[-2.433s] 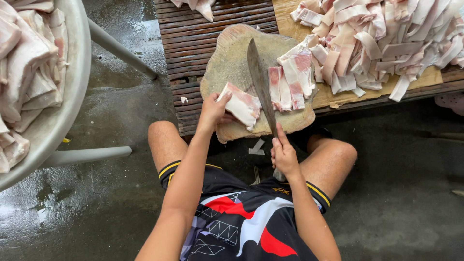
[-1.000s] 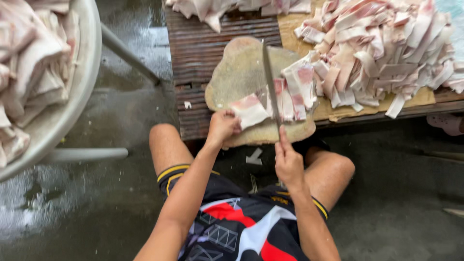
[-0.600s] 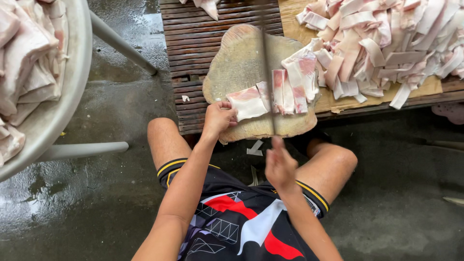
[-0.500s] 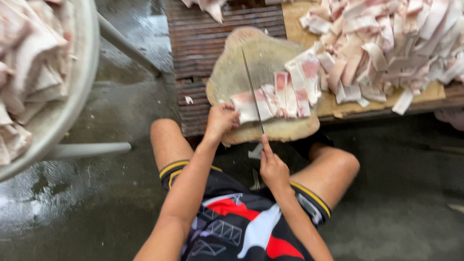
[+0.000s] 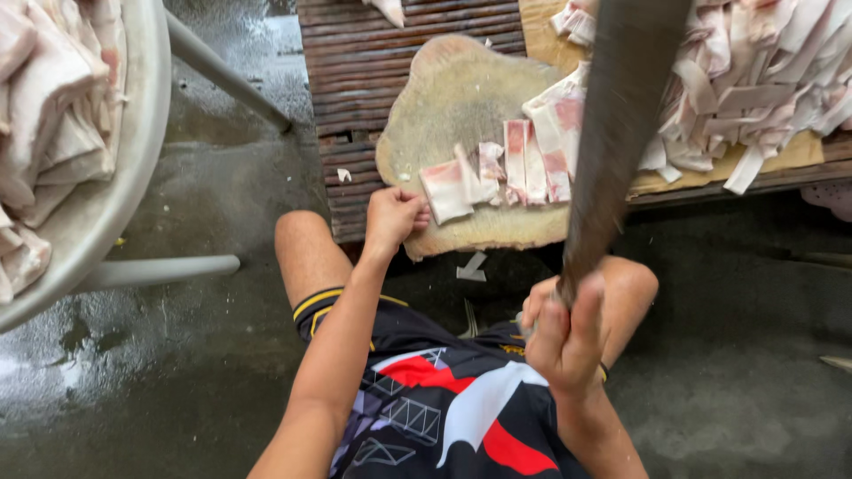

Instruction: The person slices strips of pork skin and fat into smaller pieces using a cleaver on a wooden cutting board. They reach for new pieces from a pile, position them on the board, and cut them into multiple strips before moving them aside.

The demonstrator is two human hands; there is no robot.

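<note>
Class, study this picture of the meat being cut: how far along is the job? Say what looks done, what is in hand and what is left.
Done: a big heap of cut strips lies on the board beyond, and several slices stand on the chopping block. In hand: the right hand raises the cleaver, while the left hand steadies the uncut end piece. Left: that piece, and the slabs in the metal basin.

The person sat low with both bare knees spread apart and both arms stretched forward. The left hand (image 5: 392, 215) was curled into a loose fist at the end of a nearly straight left arm, knuckles up, fingers tucked under. The right hand (image 5: 563, 333) was raised close to the chest, fingers wrapped tight in a closed grip, thumb uppermost, wrist cocked upward and the forearm bent back toward the body.
</note>
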